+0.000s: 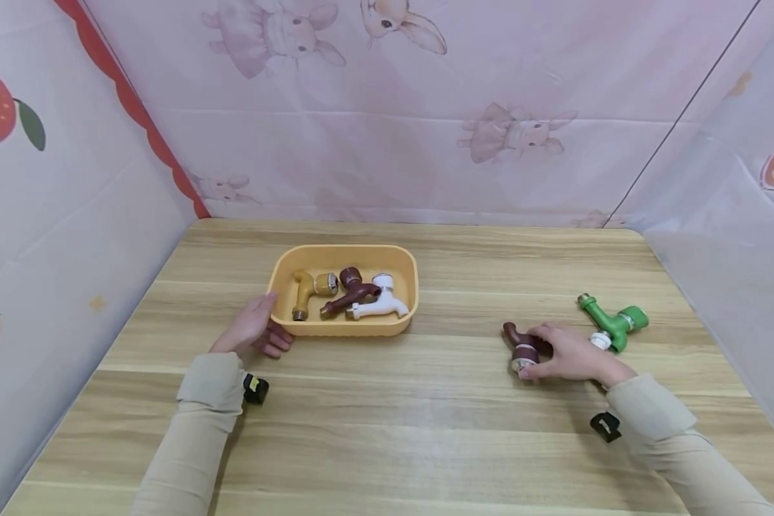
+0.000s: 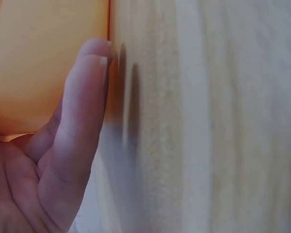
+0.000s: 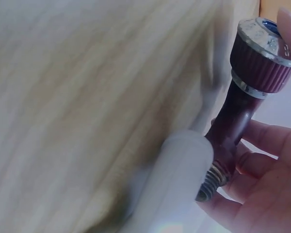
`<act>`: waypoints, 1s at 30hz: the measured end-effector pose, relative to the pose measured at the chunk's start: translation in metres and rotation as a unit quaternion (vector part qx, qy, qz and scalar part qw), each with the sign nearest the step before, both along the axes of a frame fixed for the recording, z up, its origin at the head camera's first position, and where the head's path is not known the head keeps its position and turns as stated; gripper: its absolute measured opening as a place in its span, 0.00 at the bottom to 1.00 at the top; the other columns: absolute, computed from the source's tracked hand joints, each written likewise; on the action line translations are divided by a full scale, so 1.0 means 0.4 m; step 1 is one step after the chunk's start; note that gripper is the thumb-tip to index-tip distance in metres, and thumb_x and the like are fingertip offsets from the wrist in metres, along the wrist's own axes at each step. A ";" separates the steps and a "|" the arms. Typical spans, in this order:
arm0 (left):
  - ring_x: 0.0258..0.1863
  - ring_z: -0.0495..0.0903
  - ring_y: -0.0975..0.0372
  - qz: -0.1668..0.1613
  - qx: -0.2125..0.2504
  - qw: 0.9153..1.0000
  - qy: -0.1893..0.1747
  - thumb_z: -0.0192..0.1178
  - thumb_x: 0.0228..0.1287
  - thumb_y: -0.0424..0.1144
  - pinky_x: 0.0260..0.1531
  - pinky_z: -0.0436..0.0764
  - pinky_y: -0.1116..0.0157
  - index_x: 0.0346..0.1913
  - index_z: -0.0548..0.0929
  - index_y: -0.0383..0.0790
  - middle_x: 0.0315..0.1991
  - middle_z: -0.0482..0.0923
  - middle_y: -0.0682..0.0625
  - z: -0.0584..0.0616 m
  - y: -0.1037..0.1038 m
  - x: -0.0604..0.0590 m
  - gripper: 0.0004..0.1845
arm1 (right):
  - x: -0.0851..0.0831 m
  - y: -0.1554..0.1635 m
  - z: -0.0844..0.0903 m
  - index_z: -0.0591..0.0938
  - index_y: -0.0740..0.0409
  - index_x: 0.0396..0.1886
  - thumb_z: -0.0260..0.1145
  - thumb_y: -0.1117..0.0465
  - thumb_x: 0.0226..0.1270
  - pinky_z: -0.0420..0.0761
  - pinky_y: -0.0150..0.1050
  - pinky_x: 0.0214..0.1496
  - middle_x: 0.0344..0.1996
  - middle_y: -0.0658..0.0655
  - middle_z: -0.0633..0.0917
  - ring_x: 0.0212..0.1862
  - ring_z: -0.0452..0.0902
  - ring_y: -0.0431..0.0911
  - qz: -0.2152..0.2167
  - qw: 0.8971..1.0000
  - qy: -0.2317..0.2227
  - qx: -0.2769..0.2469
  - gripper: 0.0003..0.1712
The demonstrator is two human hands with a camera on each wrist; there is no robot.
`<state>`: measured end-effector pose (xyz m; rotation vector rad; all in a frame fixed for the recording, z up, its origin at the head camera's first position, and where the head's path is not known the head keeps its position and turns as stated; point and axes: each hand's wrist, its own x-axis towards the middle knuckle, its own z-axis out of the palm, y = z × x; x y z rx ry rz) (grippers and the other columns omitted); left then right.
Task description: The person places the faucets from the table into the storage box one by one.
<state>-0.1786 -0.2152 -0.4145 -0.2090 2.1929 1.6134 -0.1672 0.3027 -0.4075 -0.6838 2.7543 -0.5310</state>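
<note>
In the head view my left hand (image 1: 253,328) is at the left end of a yellow plastic basin (image 1: 342,330). Its thumb lies near the rim. The left wrist view shows straight fingers (image 2: 80,107) along the basin's outer wall. My right hand (image 1: 570,351) grips a dark red tap (image 1: 524,352) with a ribbed, chrome-capped knob, low over the table. The right wrist view shows the thumb by the cap and fingers behind the tap's body (image 3: 233,121). A white tap (image 1: 600,340), partly hidden by that hand, lies beside a green tap (image 1: 613,324).
Inside the basin lie a mustard-yellow tap (image 1: 305,292), another dark red tap (image 1: 353,292) and a white tap (image 1: 382,304). The wood-grain table (image 1: 400,423) meets patterned cloth walls (image 1: 387,165) at the back and sides.
</note>
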 end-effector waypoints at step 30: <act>0.22 0.81 0.52 0.003 -0.002 1.000 0.000 0.22 0.71 0.56 0.24 0.83 0.54 0.54 0.58 0.23 0.25 0.78 0.38 -0.004 -0.001 -0.002 0.34 | -0.017 -0.039 0.056 0.74 0.71 0.51 0.71 0.38 0.43 0.77 0.46 0.41 0.40 0.61 0.78 0.40 0.74 0.51 0.007 0.999 0.048 -0.023 0.46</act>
